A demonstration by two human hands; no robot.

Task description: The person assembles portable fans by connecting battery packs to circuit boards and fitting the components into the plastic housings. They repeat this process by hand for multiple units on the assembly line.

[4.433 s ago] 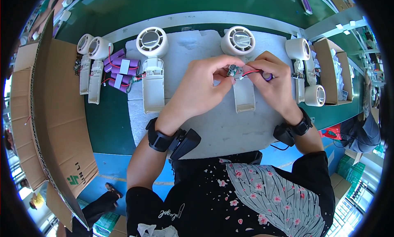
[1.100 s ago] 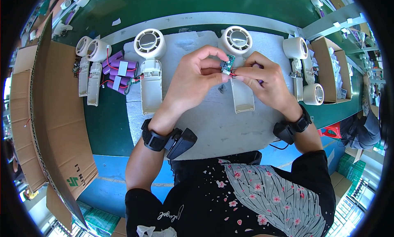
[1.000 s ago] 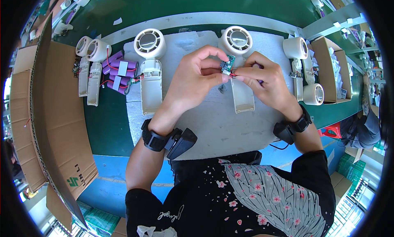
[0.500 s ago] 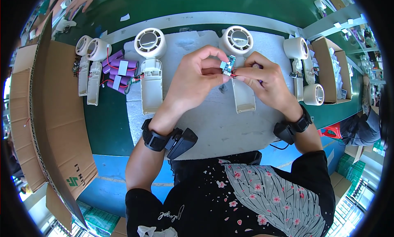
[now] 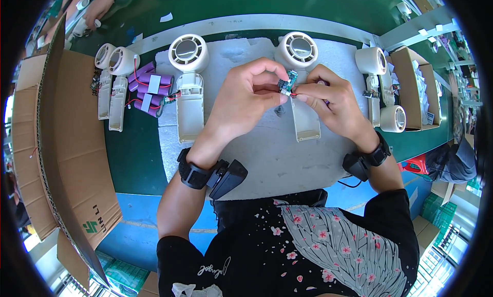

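Observation:
My left hand (image 5: 240, 97) pinches a small green circuit board (image 5: 291, 77) between thumb and fingers, above the handle of a white handheld fan. At the board's lower edge, the fingertips of my right hand (image 5: 336, 97) close on a short red wire (image 5: 294, 95) with its plug end. Part of a purple battery cell (image 5: 327, 103) shows under the right hand's fingers; most of it is hidden. Beneath both hands lies the open fan handle shell (image 5: 307, 125), its round fan head (image 5: 299, 49) pointing away from me. A second opened fan (image 5: 190, 117) lies to the left.
A pale foam sheet (image 5: 246, 166) covers the green table. Several purple battery cells (image 5: 156, 86) with wires and more fan shells (image 5: 118, 99) lie left, beside a large cardboard box (image 5: 77, 143). On the right are fan parts (image 5: 371, 60) and a small carton (image 5: 411, 99). Another person's hand (image 5: 97, 12) is far left.
The circuit board has tilted and turned slightly in my left fingers. Both hands stay nearly in place. At the far left, the other person's hands have shifted.

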